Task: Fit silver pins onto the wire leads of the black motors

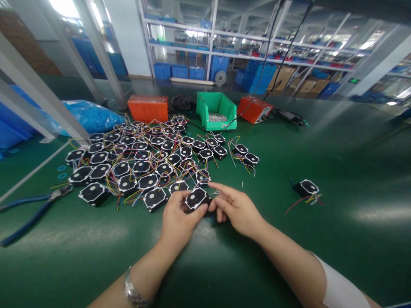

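Note:
My left hand (pixel 180 218) is closed around the sides of a small black motor (pixel 196 198), its white-edged face with a round centre turned up. Close to the motor's right side is my right hand (pixel 239 210), its index finger stretched out and its other fingers loosely bent; no object shows between them. A few loose screws (pixel 215 192) lie by the right fingertips, and another screw (pixel 242 184) is farther right. Beyond the hands spreads a crowd of similar motors (pixel 148 182) with tangled coloured wires.
Blue-handled pliers (pixel 38 209) lie at the left. A green bin (pixel 221 124) of screws stands at the back between an orange box (pixel 148 109) and another orange box (pixel 253 109). One separate motor (pixel 306 187) sits right. A blue bag (pixel 93 115) rests back left.

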Tool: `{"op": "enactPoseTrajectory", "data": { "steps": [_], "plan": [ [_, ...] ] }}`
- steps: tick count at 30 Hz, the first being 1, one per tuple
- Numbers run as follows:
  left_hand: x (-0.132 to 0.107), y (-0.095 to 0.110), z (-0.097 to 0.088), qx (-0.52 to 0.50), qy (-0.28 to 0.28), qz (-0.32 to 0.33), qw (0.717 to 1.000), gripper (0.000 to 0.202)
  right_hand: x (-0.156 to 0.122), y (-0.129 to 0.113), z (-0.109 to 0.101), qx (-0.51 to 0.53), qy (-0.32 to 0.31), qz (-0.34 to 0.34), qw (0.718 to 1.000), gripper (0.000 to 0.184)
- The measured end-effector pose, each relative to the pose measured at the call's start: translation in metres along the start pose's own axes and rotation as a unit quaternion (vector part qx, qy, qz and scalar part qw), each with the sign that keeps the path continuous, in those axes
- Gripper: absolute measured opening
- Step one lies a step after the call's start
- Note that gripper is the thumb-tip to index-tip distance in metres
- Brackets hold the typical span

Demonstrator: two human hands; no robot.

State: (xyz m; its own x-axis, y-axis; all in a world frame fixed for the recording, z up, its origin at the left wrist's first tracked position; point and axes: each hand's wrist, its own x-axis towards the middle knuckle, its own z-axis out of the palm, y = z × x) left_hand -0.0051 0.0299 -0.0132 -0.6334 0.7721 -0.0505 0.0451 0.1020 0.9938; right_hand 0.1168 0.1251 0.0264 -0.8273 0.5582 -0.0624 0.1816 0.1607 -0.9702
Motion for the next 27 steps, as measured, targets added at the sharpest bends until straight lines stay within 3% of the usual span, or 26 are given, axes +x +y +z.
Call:
{"op": "enactPoseTrajectory", "data": {
  "steps": [5, 9, 14, 20, 24, 27],
  "plan": [
    [0.002, 0.0, 0.001, -0.077, -0.026, -0.014, 0.997, 0.042, 0.008, 0.002, -0.006, 0.151, 0.099, 0.037, 0.983, 0.03],
    [0.002, 0.005, 0.002, -0.156, -0.066, -0.039, 0.985, 0.049, 0.011, 0.006, -0.012, 0.193, 0.094, 0.075, 0.974, 0.035],
    [0.0, 0.013, 0.001, -0.206, -0.097, -0.071, 0.971, 0.052, 0.01, 0.005, -0.01, 0.107, 0.093, 0.033, 0.989, 0.02],
    [-0.002, 0.012, -0.001, -0.199, -0.131, -0.056, 0.97, 0.048, 0.006, 0.0, -0.008, 0.006, 0.101, -0.016, 0.995, 0.009],
    [-0.002, 0.011, -0.001, -0.159, -0.142, -0.044, 0.976, 0.046, 0.003, 0.001, -0.007, -0.087, 0.15, -0.038, 0.984, 0.015],
    [-0.002, 0.011, -0.002, -0.144, -0.157, -0.038, 0.976, 0.045, 0.001, 0.003, -0.006, -0.143, 0.176, -0.067, 0.972, 0.009]
  ]
}}
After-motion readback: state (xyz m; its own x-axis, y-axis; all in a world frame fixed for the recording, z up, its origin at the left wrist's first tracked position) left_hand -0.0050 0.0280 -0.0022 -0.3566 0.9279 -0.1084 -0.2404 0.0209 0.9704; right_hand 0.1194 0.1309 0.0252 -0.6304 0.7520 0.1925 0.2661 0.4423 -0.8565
